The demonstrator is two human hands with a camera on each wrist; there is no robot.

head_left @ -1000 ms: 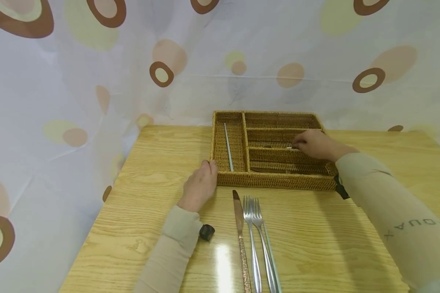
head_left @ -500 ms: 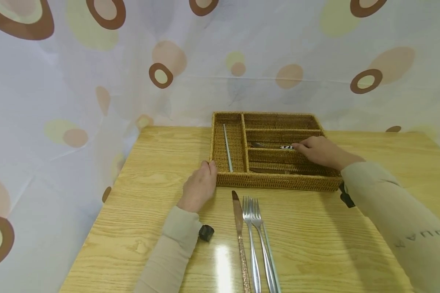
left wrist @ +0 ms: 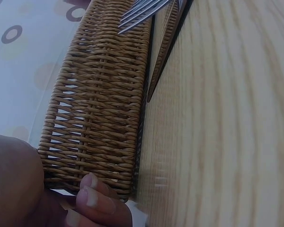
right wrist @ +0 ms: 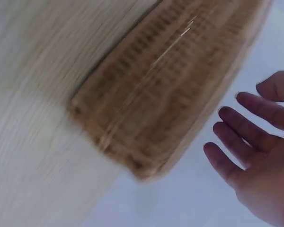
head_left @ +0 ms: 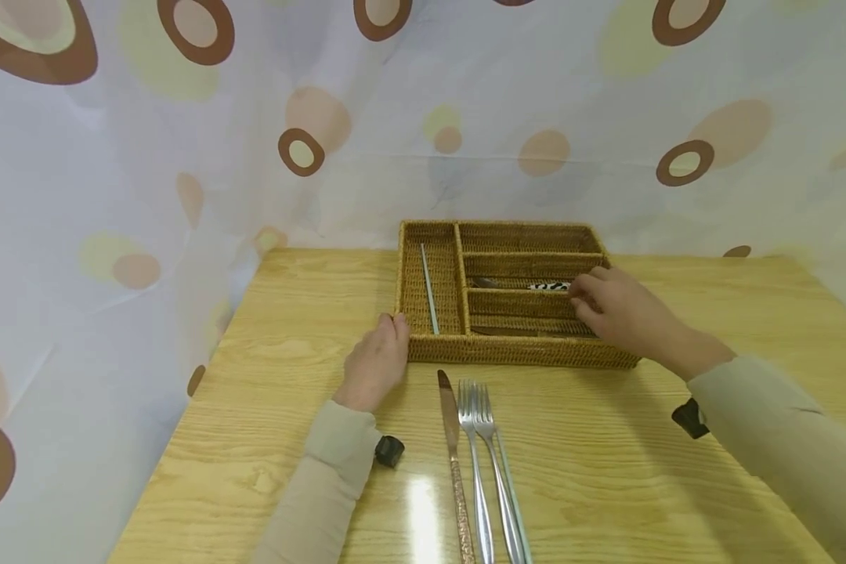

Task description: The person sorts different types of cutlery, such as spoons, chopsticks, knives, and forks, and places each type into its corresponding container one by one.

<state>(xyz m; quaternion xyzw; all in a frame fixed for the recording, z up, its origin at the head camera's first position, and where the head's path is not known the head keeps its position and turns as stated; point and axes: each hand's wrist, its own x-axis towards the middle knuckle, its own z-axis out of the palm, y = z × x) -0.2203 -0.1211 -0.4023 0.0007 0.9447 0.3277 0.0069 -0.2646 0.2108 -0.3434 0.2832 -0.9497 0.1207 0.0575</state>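
Note:
My left hand (head_left: 374, 364) grips the front left corner of a wicker cutlery tray (head_left: 522, 351); in the left wrist view its fingertips (left wrist: 99, 201) curl round that corner. Over the tray's right side hangs my right hand (head_left: 627, 313). The right wrist view shows this hand (right wrist: 260, 156) with fingers loosely spread and nothing in them. A utensil with a black-and-white patterned handle (head_left: 550, 287) lies in the middle right compartment, its kind unclear. The front right compartment holds a knife (head_left: 504, 331). A thin pale-blue stick (head_left: 430, 290) lies in the long left compartment.
Before the tray, a table knife with a textured copper handle (head_left: 448, 411), a fork (head_left: 468, 423), a second fork (head_left: 485, 427) and another pale stick (head_left: 511, 486) lie side by side on the wooden table (head_left: 289, 313). A patterned curtain (head_left: 493, 188) hangs behind.
My right hand has let go of the utensil with the patterned handle, now lying in the middle compartment, and has drawn back slightly right and towards me. My left hand stays at the tray's corner.

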